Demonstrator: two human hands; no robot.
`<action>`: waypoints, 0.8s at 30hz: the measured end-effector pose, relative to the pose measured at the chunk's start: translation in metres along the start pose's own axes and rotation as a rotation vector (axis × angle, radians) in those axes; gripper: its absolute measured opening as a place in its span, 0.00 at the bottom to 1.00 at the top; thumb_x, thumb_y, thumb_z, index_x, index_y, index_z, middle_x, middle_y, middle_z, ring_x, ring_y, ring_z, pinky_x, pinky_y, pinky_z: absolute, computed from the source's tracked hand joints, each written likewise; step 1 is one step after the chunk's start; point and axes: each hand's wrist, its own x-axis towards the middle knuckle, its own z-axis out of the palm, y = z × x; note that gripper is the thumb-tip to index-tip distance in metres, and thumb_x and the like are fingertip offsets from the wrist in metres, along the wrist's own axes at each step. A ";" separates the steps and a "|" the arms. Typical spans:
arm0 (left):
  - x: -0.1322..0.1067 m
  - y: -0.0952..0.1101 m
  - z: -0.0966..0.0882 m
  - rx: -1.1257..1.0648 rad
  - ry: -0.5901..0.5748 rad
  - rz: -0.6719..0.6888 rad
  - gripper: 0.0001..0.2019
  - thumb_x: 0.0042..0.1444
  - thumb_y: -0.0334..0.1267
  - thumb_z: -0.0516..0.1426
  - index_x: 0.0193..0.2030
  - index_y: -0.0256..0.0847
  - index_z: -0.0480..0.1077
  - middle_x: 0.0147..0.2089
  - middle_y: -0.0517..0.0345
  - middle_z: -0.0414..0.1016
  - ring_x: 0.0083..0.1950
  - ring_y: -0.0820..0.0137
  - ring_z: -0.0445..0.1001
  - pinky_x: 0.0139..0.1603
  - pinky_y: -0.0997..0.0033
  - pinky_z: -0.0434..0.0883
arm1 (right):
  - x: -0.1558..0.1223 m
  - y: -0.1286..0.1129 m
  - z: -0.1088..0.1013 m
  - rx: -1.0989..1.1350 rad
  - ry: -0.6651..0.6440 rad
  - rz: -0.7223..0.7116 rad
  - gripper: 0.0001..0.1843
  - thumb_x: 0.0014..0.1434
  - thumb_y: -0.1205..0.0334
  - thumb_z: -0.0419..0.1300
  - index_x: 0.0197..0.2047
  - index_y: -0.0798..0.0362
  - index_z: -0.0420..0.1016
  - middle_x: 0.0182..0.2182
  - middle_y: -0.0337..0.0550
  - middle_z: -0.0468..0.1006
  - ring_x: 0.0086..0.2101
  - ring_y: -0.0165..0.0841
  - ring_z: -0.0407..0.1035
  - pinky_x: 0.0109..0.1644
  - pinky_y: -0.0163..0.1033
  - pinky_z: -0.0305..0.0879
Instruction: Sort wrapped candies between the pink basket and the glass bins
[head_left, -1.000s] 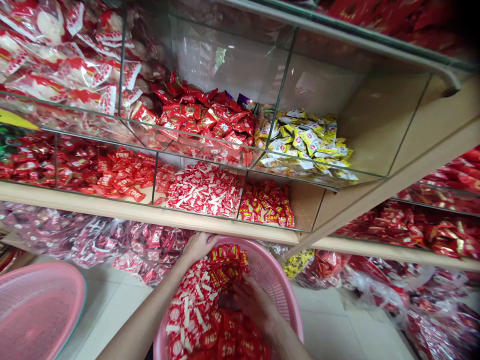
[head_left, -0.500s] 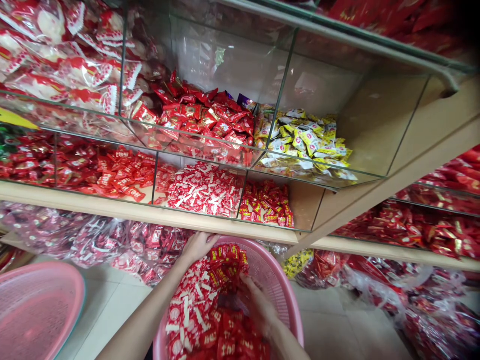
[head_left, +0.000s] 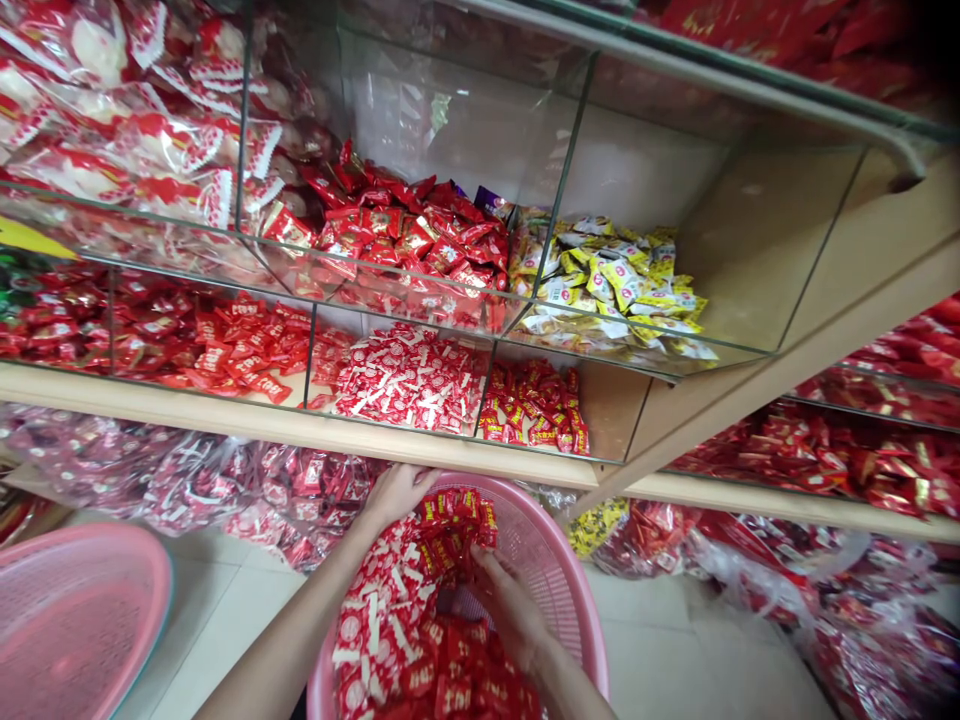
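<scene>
A pink plastic basket [head_left: 559,570] stands low in front of me with wrapped candies inside. My left hand [head_left: 401,495] is closed over its far rim, fingers partly hidden behind the edge. Red-and-white candies [head_left: 375,610] fill the basket's left side. Small red candies with yellow print [head_left: 457,520] lie at the far side, and larger red candies [head_left: 457,670] are heaped nearest me. Inside the basket, my right hand [head_left: 510,605] has its fingers stretched out, tips touching the edge of the yellow-printed candies. I see nothing held in it.
Glass-fronted shelf bins hold red candies [head_left: 420,235], yellow-and-white candies [head_left: 615,280] and more red-and-white candies [head_left: 412,375]. A wooden shelf edge [head_left: 187,410] runs just beyond the basket. Another pink basket [head_left: 150,580] stands at left. Bagged candies [head_left: 862,610] lie on the floor at right.
My right hand has shifted slightly left inside the basket, towards the yellow-printed red candies. My left hand stays on the rim.
</scene>
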 end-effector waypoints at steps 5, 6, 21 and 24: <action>-0.001 0.002 -0.001 0.008 -0.006 -0.015 0.20 0.57 0.52 0.48 0.49 0.49 0.71 0.47 0.56 0.76 0.49 0.62 0.72 0.47 0.71 0.65 | 0.007 -0.002 -0.015 -0.629 0.075 -0.301 0.15 0.50 0.49 0.57 0.27 0.55 0.68 0.25 0.41 0.74 0.27 0.32 0.66 0.29 0.33 0.58; -0.001 0.002 -0.001 0.010 -0.003 -0.017 0.20 0.56 0.53 0.48 0.49 0.48 0.71 0.47 0.55 0.76 0.49 0.62 0.72 0.47 0.71 0.65 | 0.008 -0.004 -0.018 -0.814 0.105 -0.359 0.13 0.51 0.52 0.57 0.26 0.54 0.68 0.23 0.41 0.73 0.26 0.31 0.65 0.28 0.33 0.56; -0.001 0.003 -0.002 -0.002 -0.009 -0.029 0.20 0.56 0.52 0.49 0.48 0.47 0.72 0.49 0.55 0.75 0.50 0.62 0.71 0.49 0.71 0.65 | 0.016 -0.011 -0.003 -1.701 0.262 -0.358 0.18 0.58 0.59 0.49 0.49 0.57 0.67 0.33 0.51 0.78 0.33 0.39 0.73 0.31 0.37 0.61; -0.001 0.002 -0.002 -0.002 -0.005 -0.007 0.19 0.56 0.51 0.48 0.47 0.48 0.72 0.49 0.56 0.75 0.50 0.63 0.72 0.49 0.71 0.65 | 0.016 -0.012 -0.001 -1.713 0.272 -0.355 0.18 0.59 0.59 0.49 0.50 0.58 0.66 0.33 0.53 0.77 0.32 0.40 0.73 0.31 0.37 0.61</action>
